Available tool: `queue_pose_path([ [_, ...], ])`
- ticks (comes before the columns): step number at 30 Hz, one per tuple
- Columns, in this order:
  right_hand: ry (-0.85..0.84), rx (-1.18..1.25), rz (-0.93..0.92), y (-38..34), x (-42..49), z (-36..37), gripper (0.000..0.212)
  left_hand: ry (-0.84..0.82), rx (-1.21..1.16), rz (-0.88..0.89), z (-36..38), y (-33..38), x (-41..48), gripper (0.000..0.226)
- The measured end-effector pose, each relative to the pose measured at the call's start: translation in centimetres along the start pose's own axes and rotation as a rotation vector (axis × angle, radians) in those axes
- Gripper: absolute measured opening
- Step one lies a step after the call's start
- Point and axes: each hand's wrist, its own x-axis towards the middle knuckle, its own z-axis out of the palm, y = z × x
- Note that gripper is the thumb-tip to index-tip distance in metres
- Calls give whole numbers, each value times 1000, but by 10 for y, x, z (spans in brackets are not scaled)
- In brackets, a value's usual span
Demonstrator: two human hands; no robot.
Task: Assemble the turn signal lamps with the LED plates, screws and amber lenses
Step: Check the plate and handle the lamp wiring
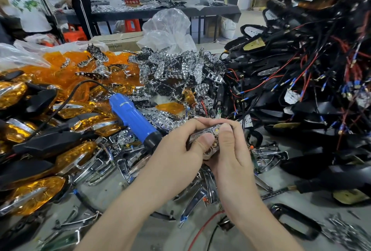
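Both hands hold one small lamp part (211,132) with a chrome reflector plate over the bench's middle. My left hand (180,150) grips it from the left, thumb on top. My right hand (230,150) grips it from the right, thumb pressed on the plate. Most of the part is hidden by my fingers. Loose chrome LED plates (176,66) are heaped behind. Amber lenses (66,66) lie at the back left. Screws (347,230) are scattered at the lower right.
A blue electric screwdriver (132,116) lies just left of my hands. Finished amber lamps (36,194) are stacked on the left. Black housings with red and black wires (311,82) pile up on the right. Chrome trim pieces (96,162) litter the front. Two people stand far back left.
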Motion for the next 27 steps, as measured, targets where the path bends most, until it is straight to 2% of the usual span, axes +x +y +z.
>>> queue_pose_path([
  [4,-18,26,6,2,1,-1,30,-48,-88,-83,-4,-2,1,17],
  [9,-54,117,81,0,3,-5,30,-173,-298,-221,-15,-5,-1,24],
  [14,-57,128,95,5,7,-8,32,-170,-283,-200,-14,-6,-1,30],
  [20,-72,109,148,2,14,-15,33,-148,-219,-173,-14,-8,0,26],
  [24,-67,164,178,0,14,-17,30,-192,-259,-157,-17,-9,0,22],
  [27,-80,167,172,0,14,-17,20,-242,-170,-95,-18,-12,0,24],
])
